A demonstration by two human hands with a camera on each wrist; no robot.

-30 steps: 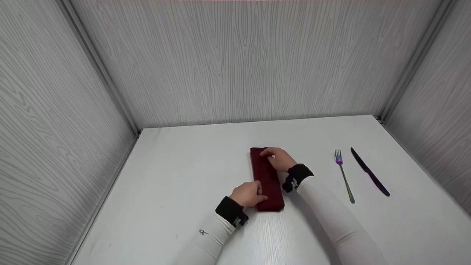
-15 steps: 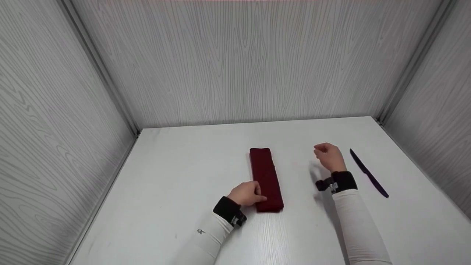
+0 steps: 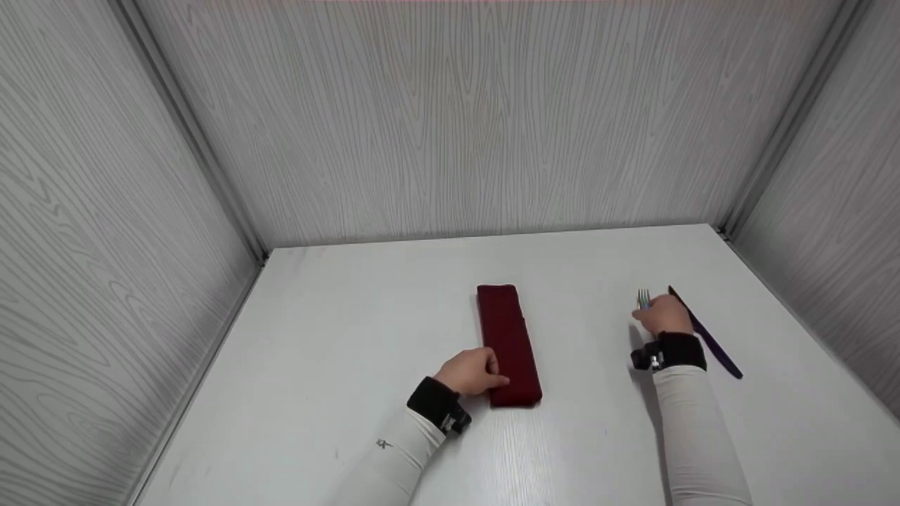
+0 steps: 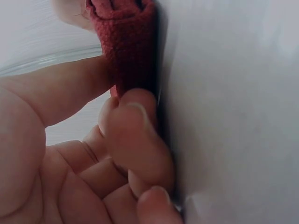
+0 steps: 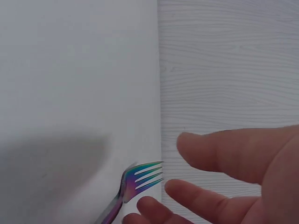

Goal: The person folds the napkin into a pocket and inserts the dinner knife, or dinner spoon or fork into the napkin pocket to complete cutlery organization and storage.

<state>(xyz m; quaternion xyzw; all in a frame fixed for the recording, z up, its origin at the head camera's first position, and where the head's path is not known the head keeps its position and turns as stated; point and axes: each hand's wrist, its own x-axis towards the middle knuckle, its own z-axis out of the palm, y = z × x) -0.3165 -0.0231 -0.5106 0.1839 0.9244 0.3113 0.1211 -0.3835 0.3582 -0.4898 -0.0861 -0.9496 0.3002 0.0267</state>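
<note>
A long folded dark red cloth [image 3: 508,330] lies lengthwise in the middle of the white table. My left hand [image 3: 467,371] pinches its near left edge; in the left wrist view the thumb presses one face of the cloth [image 4: 128,51] and the other fingers curl at its edge. My right hand [image 3: 663,316] is over the rainbow-coloured fork [image 3: 643,298], hiding most of its handle in the head view. Seen from the right wrist, thumb and fingers are spread apart beside the fork's tines [image 5: 142,179], holding nothing.
A dark table knife [image 3: 717,351] lies slanted just right of my right hand. The white table [image 3: 351,316] is enclosed by grey wood-grain panels [image 3: 450,119] at the back and both sides.
My right hand has left the cloth and moved right to the fork, covering its handle. My left hand keeps its pinch on the cloth's near end.
</note>
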